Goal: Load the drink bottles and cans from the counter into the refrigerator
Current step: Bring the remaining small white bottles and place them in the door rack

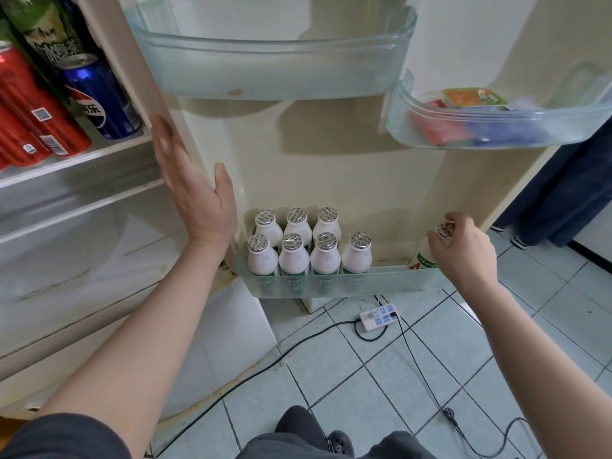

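Observation:
The refrigerator door stands open before me. Its lowest door bin (pixel 390 281) holds several small white bottles (pixel 294 256) with foil caps, packed at the left end. My right hand (pixel 463 253) grips one more white bottle (pixel 422 256) by its neck at the bin's right end, the bottle tilted and partly hidden by my fingers. My left hand (pixel 192 190) lies flat with straight fingers against the door's hinge-side edge. Inside the fridge at upper left, red cans (pixel 29 120), a blue can (pixel 99 97) and a green bottle (pixel 43 28) stand on a shelf.
An empty clear door bin (pixel 275 71) hangs above, and a smaller bin (pixel 496 127) at right holds packets. A white power strip (pixel 379 318) and black cables lie on the tiled floor below the door. A person's legs in dark trousers stand at far right.

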